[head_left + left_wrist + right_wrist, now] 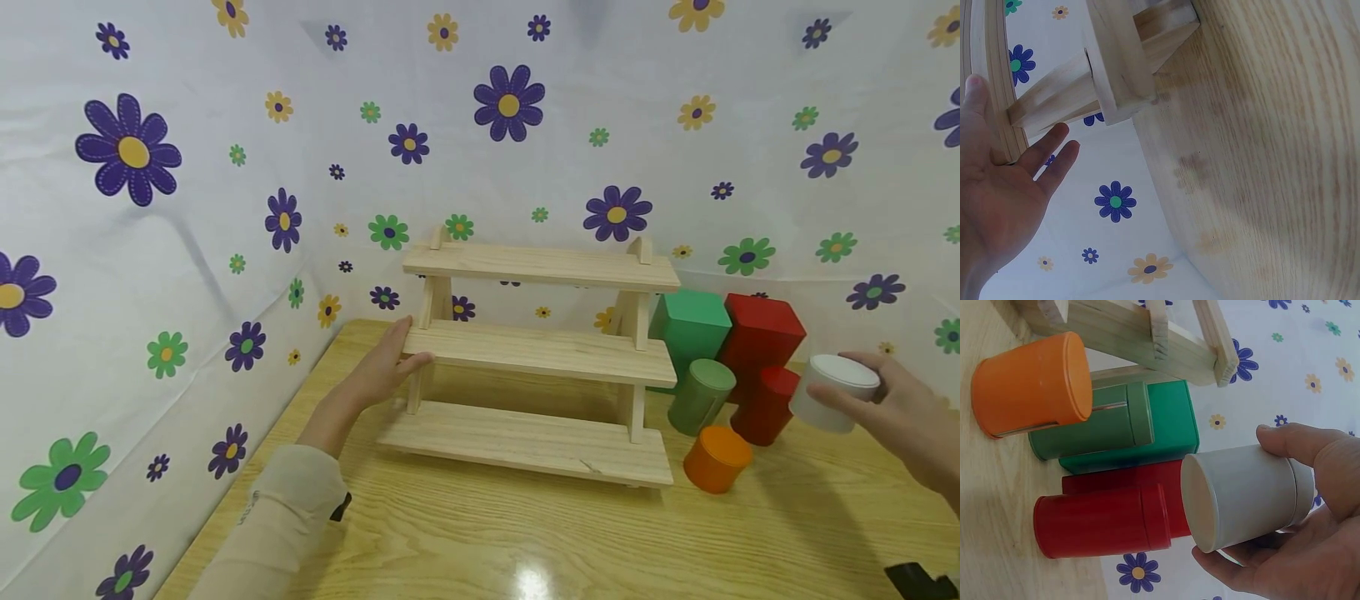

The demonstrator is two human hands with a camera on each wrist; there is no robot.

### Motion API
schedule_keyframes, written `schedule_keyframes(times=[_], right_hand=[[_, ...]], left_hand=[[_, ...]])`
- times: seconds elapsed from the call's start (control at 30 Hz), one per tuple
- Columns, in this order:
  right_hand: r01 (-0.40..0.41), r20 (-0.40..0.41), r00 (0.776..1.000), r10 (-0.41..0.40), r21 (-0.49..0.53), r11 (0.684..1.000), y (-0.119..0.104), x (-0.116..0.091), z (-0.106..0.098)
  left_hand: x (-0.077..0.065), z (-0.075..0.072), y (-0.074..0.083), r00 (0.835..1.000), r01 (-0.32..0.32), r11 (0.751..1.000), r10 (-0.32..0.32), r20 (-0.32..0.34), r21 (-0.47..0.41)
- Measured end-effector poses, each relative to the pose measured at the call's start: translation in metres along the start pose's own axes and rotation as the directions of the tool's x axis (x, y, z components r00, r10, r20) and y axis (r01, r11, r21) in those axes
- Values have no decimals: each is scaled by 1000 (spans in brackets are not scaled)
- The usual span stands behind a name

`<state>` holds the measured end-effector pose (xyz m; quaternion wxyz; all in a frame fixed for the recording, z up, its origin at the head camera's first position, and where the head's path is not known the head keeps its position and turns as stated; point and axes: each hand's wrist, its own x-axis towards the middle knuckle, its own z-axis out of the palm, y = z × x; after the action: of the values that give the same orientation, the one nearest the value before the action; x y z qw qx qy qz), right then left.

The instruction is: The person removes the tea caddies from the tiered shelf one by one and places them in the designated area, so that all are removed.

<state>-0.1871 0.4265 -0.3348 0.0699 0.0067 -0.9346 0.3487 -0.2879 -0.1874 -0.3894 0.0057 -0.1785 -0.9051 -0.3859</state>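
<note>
A three-tier wooden display shelf (536,354) stands on the table. My left hand (381,367) grips the left end of its middle board. In the left wrist view, the left hand (1007,194) has its thumb on one side of the board and two fingers stretched past its end. My right hand (903,408) holds a white round canister (832,400) off the table, right of the shelf. From the right wrist, the white canister (1238,494) appears between thumb and fingers. Nearest to it is a red round canister (765,408).
An orange canister (717,460) and a green round canister (701,398) stand by the shelf's right end. Behind them are a green box (692,321) and a red box (763,333). A flowered white cloth (525,167) hangs around the wooden table (450,533).
</note>
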Motion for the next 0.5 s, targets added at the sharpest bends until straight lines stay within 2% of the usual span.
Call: schedule_keyframes(times=[0.33,0.5], right_hand=[[-18,84,996,18,4,1000,18,-6,11],[5,106,994,-4,-10,1000,22,-10,16]], left_hand=[[0,0,0,1000,3,1000,-3,0,1],[0,0,-1,1000,10,1000,-10,-2,12]])
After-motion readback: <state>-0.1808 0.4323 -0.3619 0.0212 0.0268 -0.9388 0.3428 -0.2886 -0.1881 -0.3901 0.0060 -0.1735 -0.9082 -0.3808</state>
